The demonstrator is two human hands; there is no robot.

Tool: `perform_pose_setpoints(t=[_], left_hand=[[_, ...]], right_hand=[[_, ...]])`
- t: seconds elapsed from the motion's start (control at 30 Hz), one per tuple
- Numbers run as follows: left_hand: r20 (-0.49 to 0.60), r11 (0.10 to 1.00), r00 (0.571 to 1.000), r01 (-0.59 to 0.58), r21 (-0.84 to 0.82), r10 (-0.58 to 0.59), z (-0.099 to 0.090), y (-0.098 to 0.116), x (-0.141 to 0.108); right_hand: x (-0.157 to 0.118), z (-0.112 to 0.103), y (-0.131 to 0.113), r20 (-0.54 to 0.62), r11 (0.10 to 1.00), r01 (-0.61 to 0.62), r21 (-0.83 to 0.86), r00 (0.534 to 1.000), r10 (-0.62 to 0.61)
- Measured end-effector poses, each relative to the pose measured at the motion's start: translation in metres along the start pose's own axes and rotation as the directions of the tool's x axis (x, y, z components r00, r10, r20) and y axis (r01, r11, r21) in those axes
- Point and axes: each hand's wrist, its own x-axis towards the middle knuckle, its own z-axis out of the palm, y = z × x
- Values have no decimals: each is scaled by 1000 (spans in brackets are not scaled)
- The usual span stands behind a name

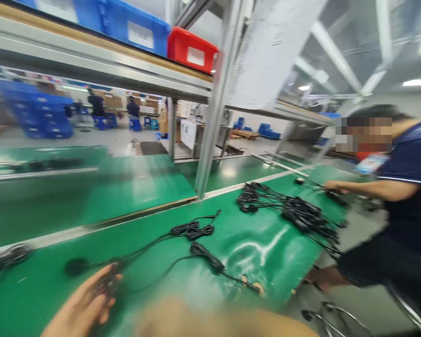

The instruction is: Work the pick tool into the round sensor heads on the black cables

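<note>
At the lower left, my left hand is closed round a black cable, its fingers curled and partly blurred. A dark round end piece lies just beyond those fingers. From this hand the cable runs right to a tied bundle of black cable on the green mat. A second coiled black cable lies nearer to me. Fingertips of my right hand pinch the far end of its lead. The rest of that hand and its forearm are a smeared shape along the bottom edge.
A heap of black cables covers the bench's right part. A co-worker stands there, hands on cables. A metal post rises at the bench's back edge, under a shelf with blue bins and a red bin. More cable lies far left.
</note>
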Motion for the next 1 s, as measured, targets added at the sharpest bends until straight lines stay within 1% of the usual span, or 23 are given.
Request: perform_pose_setpoints(t=[0.03, 0.07, 0.1, 0.13, 0.23, 0.3, 0.37, 0.4, 0.47, 0.53, 0.6, 0.7, 0.8, 0.9, 1.0], left_hand=[[36, 997, 998, 46, -56, -44, 2, 1, -3], [105, 991, 991, 97, -91, -87, 4, 2, -6], [171, 985, 980, 126, -117, -106, 5, 3, -8], [233, 981, 966, 143, -132, -110, 5, 4, -10], [344, 971, 934, 167, -172, -100, 6, 5, -14], [377, 953, 918, 214, -213, -122, 6, 6, -16], [408, 926, 901, 272, -263, -149, 7, 7, -19], [426, 914, 891, 294, -280, -156, 8, 7, -20], [456, 902, 876, 314, -296, -156, 8, 8, -21], [472, 901, 868, 318, -295, -152, 9, 8, -21], [480, 896, 862, 333, -294, -163, 10, 9, -22], [486, 887, 853, 362, -286, -192, 12, 11, -23], [476, 884, 856, 368, -287, -202, 14, 12, -23], [459, 899, 863, 358, -254, -213, 13, 9, -22], [436, 914, 869, 349, -207, -234, 12, 8, -21]], right_hand=[[-1, 2, 0, -24, 999, 25, 22, 999, -24], [-2, 3, 0, -52, 997, 52, 51, 997, -50], [-4, 4, 2, -82, 993, 82, 84, 994, -75], [-5, 3, 5, -115, 987, 111, 119, 989, -97], [-9, -5, 19, -224, 965, 171, 201, 967, -124], [-11, -13, 26, -315, 955, 189, 230, 943, -110], [-12, -18, 27, -398, 953, 182, 241, 914, -74], [-12, -19, 26, -419, 955, 167, 245, 906, -51], [-9, -17, 22, -400, 956, 139, 259, 916, -25], [-7, -14, 19, -356, 956, 139, 259, 934, -39], [-4, -11, 18, -334, 959, 149, 242, 941, -62], [-2, -9, 19, -354, 959, 179, 220, 931, -92], [-2, -11, 19, -373, 952, 200, 232, 922, -103], [-3, -15, 17, -385, 956, 131, 263, 923, -20], [-4, -16, 14, -374, 946, 17, 324, 921, 111]])
